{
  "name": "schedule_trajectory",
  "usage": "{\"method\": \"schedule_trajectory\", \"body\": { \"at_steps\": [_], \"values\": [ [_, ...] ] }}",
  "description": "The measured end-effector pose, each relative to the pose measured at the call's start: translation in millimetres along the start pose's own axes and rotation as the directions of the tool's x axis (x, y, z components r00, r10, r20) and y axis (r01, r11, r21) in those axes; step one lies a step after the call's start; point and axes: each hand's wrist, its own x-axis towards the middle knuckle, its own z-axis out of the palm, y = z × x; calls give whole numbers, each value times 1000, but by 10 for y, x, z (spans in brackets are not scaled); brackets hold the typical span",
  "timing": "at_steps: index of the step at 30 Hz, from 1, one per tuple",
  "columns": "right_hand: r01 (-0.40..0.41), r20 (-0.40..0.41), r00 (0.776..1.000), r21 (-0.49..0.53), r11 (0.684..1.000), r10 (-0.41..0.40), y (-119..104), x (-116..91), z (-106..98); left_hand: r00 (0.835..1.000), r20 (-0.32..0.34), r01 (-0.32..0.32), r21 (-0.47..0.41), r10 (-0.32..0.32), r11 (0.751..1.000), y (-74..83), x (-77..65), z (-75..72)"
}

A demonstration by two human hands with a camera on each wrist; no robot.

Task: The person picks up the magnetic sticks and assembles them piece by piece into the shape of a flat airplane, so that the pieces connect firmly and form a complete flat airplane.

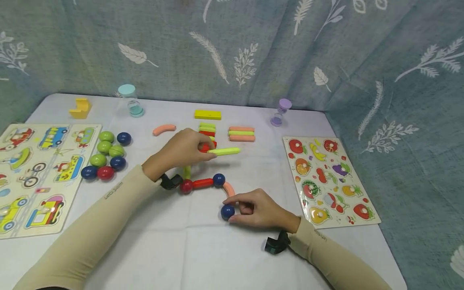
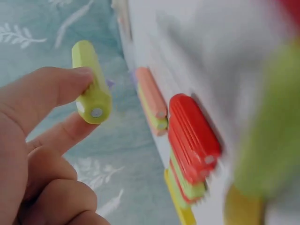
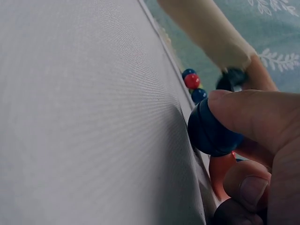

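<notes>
The left hand (image 1: 183,151) pinches a green stick (image 1: 226,151) over the surface's (image 1: 203,249) middle. The right hand (image 1: 259,209) pinches a blue ball (image 1: 227,212) ending a row (image 1: 203,183) that looks half-made. Sticks (image 1: 241,133) toward the far edge and balls (image 1: 105,147) toward the left look unused.

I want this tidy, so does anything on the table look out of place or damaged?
Nothing looks spilled or damaged. One curved orange stick seems slightly stray: it lies alone, left of the neat rows of sticks.
</notes>
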Motion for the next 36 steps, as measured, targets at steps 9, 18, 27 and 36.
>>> {"method": "schedule_trajectory", "body": {
  "at_steps": [9,18,27,36],
  "values": [
    [-7,-36,999,-14,1000,7,7,-17,-3,998,-49,21,-55,-24,998,-93,-798,-107],
    [-16,-38,999,-26,1000,15,14,-22,22,999,-5,51,-149,-52,988,-43,-1380,133],
    [5,-79,997,-20,1000,-6,-158,32,3,998,5,55,-115,-55,992,91,-1526,317],
    [34,-77,996,-22,999,-36,-409,91,-48,998,31,58,-121,-55,991,129,-1518,377]
  ]
}}
